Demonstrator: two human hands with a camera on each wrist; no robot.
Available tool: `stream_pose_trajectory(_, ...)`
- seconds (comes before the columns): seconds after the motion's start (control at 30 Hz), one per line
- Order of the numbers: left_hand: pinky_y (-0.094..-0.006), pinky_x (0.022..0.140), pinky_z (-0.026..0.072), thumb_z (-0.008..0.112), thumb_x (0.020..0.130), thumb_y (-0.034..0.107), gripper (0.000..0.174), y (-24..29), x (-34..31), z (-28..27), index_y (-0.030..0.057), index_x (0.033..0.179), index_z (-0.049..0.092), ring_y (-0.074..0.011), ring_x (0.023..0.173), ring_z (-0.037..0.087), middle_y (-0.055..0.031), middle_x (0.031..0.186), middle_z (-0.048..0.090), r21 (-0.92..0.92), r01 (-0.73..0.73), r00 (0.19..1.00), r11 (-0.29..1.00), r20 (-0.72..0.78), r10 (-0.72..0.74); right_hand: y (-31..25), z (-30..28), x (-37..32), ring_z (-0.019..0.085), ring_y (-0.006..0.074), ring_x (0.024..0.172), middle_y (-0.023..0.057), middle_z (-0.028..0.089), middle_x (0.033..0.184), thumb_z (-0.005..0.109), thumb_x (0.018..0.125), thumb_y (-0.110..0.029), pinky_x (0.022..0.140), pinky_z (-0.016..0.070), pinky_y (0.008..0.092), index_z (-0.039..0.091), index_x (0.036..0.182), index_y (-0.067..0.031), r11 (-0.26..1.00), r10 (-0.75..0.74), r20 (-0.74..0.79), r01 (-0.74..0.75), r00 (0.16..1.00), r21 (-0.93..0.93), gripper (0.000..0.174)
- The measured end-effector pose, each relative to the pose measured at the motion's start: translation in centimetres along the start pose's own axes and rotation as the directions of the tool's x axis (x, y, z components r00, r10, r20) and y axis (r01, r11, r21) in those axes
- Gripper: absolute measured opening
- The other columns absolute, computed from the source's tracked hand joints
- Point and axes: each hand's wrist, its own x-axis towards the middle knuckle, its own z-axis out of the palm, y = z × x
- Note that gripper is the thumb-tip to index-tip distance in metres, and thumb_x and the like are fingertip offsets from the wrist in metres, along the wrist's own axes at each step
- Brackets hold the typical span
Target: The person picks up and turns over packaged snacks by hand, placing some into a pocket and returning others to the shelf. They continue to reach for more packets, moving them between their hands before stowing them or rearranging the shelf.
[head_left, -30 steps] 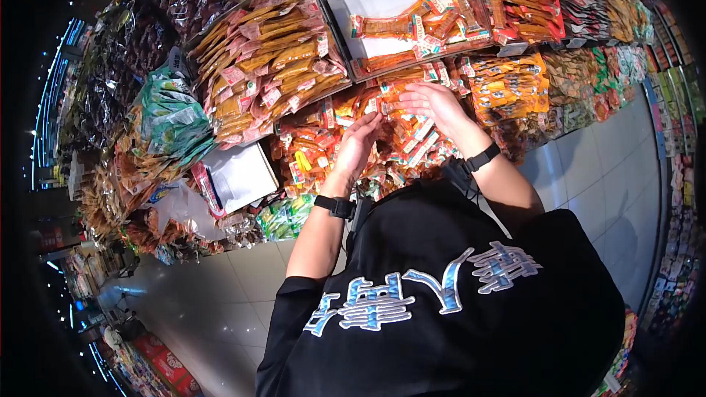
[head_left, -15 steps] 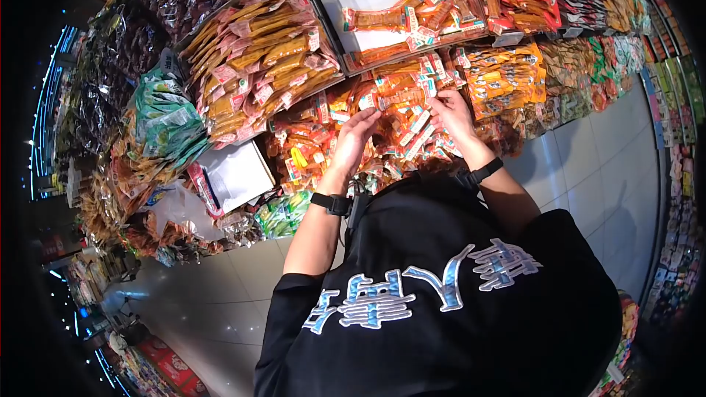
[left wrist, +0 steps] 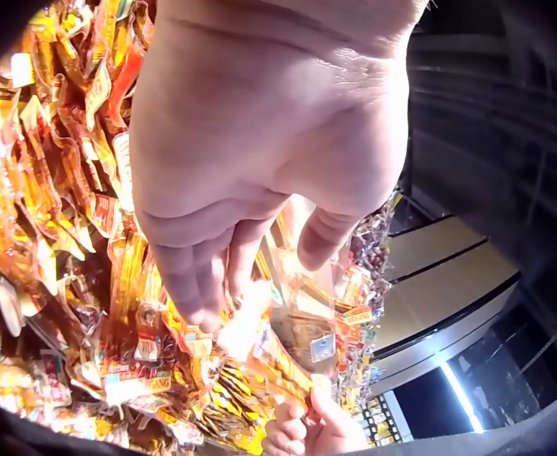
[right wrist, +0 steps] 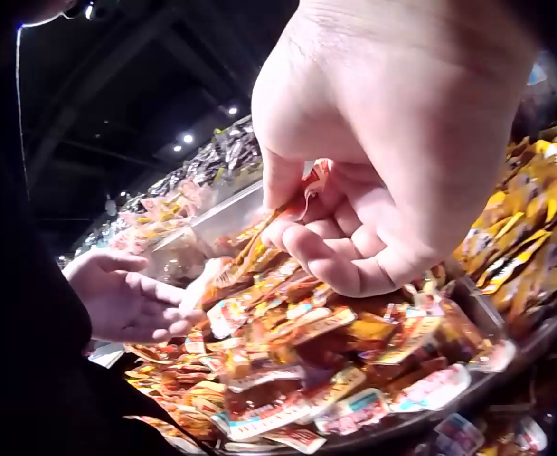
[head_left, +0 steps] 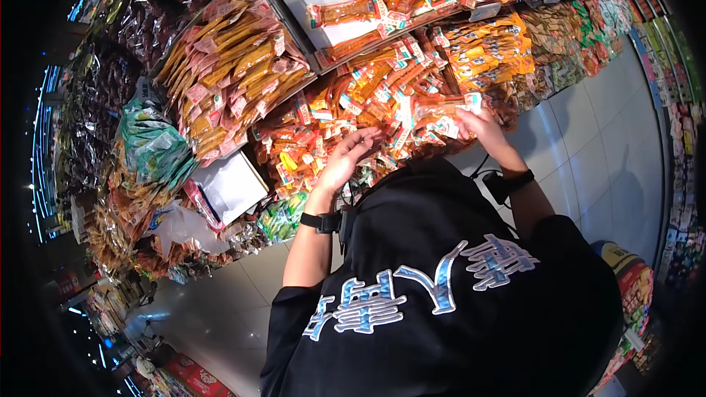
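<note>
My right hand (head_left: 485,131) pinches one end of a snack packet (head_left: 437,109), a clear wrapper with orange-brown food and red-and-white ends. In the right wrist view the thumb and curled fingers grip the wrapper end, and the packet stretches toward the other hand. My left hand (head_left: 346,160) hovers at the near left of a pile of similar packets (head_left: 353,95), palm turned inward. Its fingers (left wrist: 193,280) are loosely extended in the left wrist view, where glare covers the area near their tips. The held packet (left wrist: 283,370) slants beyond them.
A tray (head_left: 290,18) with a white liner and several packets stands behind the pile. Pink-labelled packets (head_left: 235,66) are heaped to its left, yellow packets (head_left: 489,48) to the right. A white box (head_left: 232,184) sits at the left front. Tiled floor (head_left: 581,140) lies at right.
The right hand has gone from outstretched fingers over the pile to pinching a packet end, then moved right and nearer the body with it. The left hand has stayed low beside the pile.
</note>
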Motion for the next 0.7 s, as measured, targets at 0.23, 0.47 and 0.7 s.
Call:
stream_pose_trajectory(0.23, -0.0335, 0.102, 0.0475, 0.052, 0.103, 0.02, 0.039, -0.7, -1.7, -0.5, -0.0019, 0.136, 0.05, -0.0185, 0.114, 0.062, -0.0096, 0.123, 0.063, -0.074, 0.092, 0.994, 0.993, -0.046, -0.095, 2.6, -3.6, -0.3, 0.048, 0.0081, 0.052, 0.001, 0.057, 0.064, 0.055, 0.096, -0.034, 0.051, 0.036, 0.0249, 0.064, 0.087, -0.0002, 0.976, 0.197, -0.381, -0.143, 0.903, 0.165, 0.036)
stream_pose_trajectory(0.47, -0.0317, 0.099, 0.0477, 0.05, 0.104, 0.021, 0.036, -0.1, -3.1, 0.1, 0.0002, 0.133, 0.054, -0.0163, 0.109, 0.063, -0.0084, 0.122, 0.064, -0.087, 0.07, 0.994, 0.994, -0.08, -0.077, 4.7, -1.0, 3.3, 0.053, 0.0106, 0.061, 0.0022, 0.059, 0.072, 0.053, 0.099, -0.036, 0.059, 0.043, 0.0254, 0.065, 0.103, 0.003, 0.926, 0.267, -0.288, -0.162, 0.92, 0.34, 0.041)
stream_pose_trajectory(0.7, -0.0313, 0.098, 0.0466, 0.05, 0.103, 0.024, 0.036, -1.1, -3.7, -0.7, 0.0029, 0.132, 0.056, -0.0156, 0.114, 0.062, -0.0058, 0.126, 0.064, -0.118, 0.057, 0.992, 0.991, -0.102, -0.069, 3.8, -1.7, 3.4, 0.05, 0.0101, 0.058, 0.0018, 0.055, 0.071, 0.055, 0.095, -0.036, 0.056, 0.0409, 0.0251, 0.062, 0.097, 0.0003, 0.891, 0.281, -0.413, -0.076, 0.866, 0.447, 0.037)
